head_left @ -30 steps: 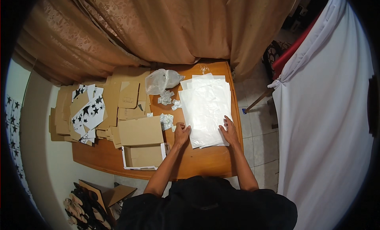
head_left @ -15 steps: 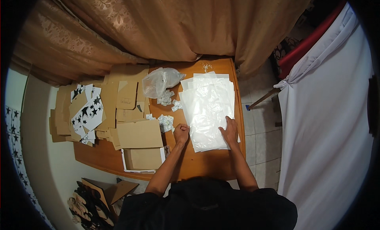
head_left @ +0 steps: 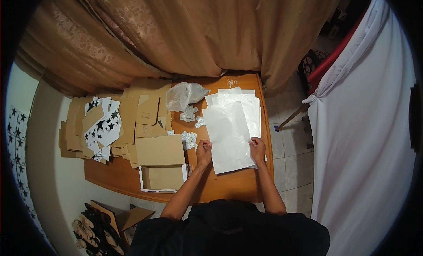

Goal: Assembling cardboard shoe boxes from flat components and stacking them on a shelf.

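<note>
Top sheet (head_left: 229, 137) now lifted askew — pale, translucent, pinched at both edges.

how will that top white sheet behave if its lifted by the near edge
The top sheet looks thin and glossy, so it would probably flop and sag. It likely weighs almost nothing. Lying on a stack of similar sheets, it may slide or cling; the left hand and right hand pinch opposite sides.

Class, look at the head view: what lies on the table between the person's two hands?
In the head view, the top translucent sheet spans the gap between the left hand and right hand; each grips one edge.
</note>
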{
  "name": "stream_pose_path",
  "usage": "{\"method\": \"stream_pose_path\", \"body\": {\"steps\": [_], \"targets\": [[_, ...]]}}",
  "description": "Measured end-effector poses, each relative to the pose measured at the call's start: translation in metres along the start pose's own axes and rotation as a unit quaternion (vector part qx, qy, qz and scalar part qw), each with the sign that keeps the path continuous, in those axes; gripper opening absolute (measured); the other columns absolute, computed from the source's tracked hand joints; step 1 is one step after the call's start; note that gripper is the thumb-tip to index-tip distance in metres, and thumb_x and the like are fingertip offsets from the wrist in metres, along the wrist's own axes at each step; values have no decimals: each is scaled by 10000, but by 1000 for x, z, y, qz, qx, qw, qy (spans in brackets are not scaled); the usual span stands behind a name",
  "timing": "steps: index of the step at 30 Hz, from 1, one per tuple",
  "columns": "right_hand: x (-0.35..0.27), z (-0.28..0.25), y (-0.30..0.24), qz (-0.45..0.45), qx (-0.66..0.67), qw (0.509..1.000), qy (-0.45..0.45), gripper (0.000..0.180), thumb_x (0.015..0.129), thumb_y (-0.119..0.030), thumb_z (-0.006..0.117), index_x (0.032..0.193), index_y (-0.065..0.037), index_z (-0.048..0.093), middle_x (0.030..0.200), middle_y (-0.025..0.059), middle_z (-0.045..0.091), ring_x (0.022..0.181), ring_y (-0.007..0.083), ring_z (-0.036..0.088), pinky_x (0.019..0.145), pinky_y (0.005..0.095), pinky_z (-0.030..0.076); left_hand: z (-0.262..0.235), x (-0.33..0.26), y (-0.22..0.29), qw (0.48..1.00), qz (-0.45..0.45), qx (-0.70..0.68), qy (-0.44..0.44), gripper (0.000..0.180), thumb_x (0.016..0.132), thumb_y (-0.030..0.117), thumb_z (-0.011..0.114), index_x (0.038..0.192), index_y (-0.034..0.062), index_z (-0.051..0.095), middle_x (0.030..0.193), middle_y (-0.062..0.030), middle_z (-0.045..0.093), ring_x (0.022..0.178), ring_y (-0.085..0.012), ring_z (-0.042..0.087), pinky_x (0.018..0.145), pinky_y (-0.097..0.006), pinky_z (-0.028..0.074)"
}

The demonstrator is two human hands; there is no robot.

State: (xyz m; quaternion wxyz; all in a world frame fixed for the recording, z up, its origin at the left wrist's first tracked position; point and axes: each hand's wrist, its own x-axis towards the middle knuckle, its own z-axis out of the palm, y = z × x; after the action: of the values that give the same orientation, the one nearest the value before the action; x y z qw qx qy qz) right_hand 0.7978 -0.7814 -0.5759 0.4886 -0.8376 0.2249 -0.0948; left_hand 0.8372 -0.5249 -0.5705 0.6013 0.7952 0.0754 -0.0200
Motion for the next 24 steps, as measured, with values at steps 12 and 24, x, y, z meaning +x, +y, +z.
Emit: {"method": "stream_pose_path", "body": {"steps": [12, 24], "targets": [[-49, -59, -139, -132, 114, 981, -86, 184, 955, -87, 624, 1073, 47, 671, 952, 138, 719, 854, 192, 678, 774, 301, 523, -92, -71, 57, 997, 10, -78, -5, 123, 969, 116, 650, 1012, 27, 577, 831, 4, 578, 731, -70, 535, 681, -224, 468], [-109, -23, -228, -282, 50, 922, -260, 150, 912, 35, 623, 1046, 29, 691, 977, 158, 721, 869, 237, 708, 787, 330, 553, -283, -55, 119, 967, 165, 141, 132, 761, 770, 263, 870, 1394, 61, 483, 1325, -148, 565, 1252, -267, 520, 1018, -394, 457]]}}
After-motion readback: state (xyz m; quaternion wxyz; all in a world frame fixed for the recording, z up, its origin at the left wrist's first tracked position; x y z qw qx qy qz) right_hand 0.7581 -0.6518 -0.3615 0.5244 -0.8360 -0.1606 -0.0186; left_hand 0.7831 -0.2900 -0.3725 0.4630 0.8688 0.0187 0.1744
